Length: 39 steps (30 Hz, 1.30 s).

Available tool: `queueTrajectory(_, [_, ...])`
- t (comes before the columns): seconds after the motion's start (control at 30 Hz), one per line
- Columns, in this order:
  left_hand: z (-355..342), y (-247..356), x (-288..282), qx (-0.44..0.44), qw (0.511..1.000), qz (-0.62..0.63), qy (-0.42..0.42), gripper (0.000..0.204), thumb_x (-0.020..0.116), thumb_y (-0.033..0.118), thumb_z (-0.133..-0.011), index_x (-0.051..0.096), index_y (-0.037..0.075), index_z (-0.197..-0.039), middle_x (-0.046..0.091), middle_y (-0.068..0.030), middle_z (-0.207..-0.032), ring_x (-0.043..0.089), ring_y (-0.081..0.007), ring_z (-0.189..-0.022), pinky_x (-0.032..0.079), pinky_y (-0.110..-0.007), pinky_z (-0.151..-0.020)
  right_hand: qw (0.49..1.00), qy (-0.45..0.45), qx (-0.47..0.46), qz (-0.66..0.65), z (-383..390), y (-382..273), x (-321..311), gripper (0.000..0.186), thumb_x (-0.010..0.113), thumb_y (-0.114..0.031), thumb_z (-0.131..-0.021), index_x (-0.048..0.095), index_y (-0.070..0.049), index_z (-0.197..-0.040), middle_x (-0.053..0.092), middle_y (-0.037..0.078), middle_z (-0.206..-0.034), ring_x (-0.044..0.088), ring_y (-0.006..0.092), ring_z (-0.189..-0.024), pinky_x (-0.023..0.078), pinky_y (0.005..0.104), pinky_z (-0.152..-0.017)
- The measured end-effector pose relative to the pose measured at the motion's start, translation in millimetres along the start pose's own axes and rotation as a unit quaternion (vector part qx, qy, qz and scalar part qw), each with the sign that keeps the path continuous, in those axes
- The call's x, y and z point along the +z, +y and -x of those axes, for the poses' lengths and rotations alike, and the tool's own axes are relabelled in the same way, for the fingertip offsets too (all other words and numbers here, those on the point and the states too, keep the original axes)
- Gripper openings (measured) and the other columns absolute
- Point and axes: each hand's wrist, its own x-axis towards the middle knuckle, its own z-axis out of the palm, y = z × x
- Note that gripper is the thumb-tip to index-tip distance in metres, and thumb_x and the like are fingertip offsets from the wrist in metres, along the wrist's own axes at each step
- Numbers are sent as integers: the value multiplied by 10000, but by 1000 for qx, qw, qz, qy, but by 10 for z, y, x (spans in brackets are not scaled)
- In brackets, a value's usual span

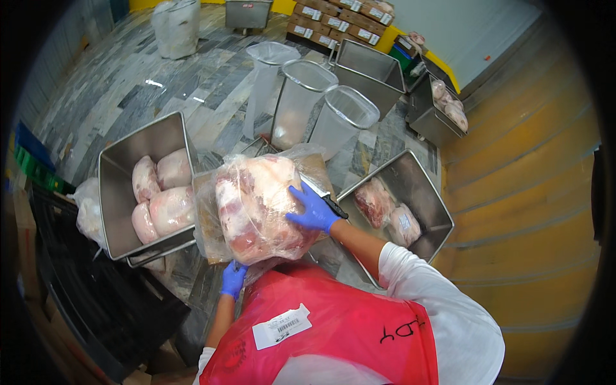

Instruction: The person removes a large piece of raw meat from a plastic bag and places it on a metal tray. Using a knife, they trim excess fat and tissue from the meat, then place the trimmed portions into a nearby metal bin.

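A large block of pale pink and red meat (pixel 253 205) lies in front of me, covered by a clear plastic liner (pixel 205 221). Beneath it shows a cardboard box (pixel 314 168). My right hand (pixel 312 208), in a blue glove, rests on the meat's right side with fingers spread. Just beyond that wrist is a knife (pixel 335 206) with a black handle; its blade is partly hidden. At the lower left edge of the meat, my left hand (pixel 233 279), also gloved in blue, closes on the plastic; its fingertips are partly covered.
To the left stands a steel tub (pixel 110 186) holding several wrapped meat pieces. Another steel tub (pixel 431 204) at the right holds two pieces. Three clear bag-lined stands (pixel 350 109) are ahead. Farther back are steel bins (pixel 369 64) and stacked cartons (pixel 333 22). Black pallets (pixel 96 289) lie lower left.
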Motion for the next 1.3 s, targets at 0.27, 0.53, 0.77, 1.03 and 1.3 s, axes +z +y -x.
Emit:
queueTrajectory(0.27, [-207, -378, -612, -110, 989, 79, 50, 290, 564, 318, -1012, 714, 71, -989, 677, -37, -812, 621, -135, -660, 500, -292, -572, 995, 61, 74, 22, 119, -463, 127, 1013, 719, -640, -778, 349, -73, -1532, 213, 393, -1539, 410, 544, -1335, 380, 515, -1108])
queueTrajectory(0.53, [-982, -51, -215, -51, 867, 494, 42, 188, 492, 219, -988, 625, 88, -1002, 659, -59, -903, 631, -209, -855, 525, -331, -768, 997, 66, 27, 6, 13, -245, 165, 946, 735, -570, -804, 361, -89, -1527, 223, 376, -1546, 327, 519, -1404, 320, 498, -1155])
queueTrajectory(0.77, [-1178, 464, -92, -81, 931, 355, -9, 309, 614, 392, -977, 669, 108, -869, 632, -32, -739, 579, -160, -644, 497, -330, -621, 996, 74, 53, -11, 99, -212, 179, 913, 771, -482, -808, 365, -92, -1526, 239, 323, -1571, 321, 467, -1430, 323, 459, -1159])
queueTrajectory(1.03, [-1470, 122, -250, 73, 986, 94, 116, 263, 604, 288, -999, 730, 63, -1052, 690, -10, -851, 603, -100, -729, 501, -278, -687, 997, 65, 40, -18, 19, -250, 180, 908, 774, -463, -804, 374, -76, -1522, 246, 319, -1572, 312, 456, -1439, 299, 462, -1173])
queueTrajectory(1.3, [-1196, 1010, -331, 128, 989, 45, 51, 231, 659, 236, -933, 688, 50, -1066, 676, -55, -833, 604, -137, -740, 516, -308, -704, 995, 85, 51, -29, 102, -196, 190, 890, 788, -441, -796, 398, -88, -1514, 268, 312, -1568, 317, 445, -1441, 301, 464, -1172])
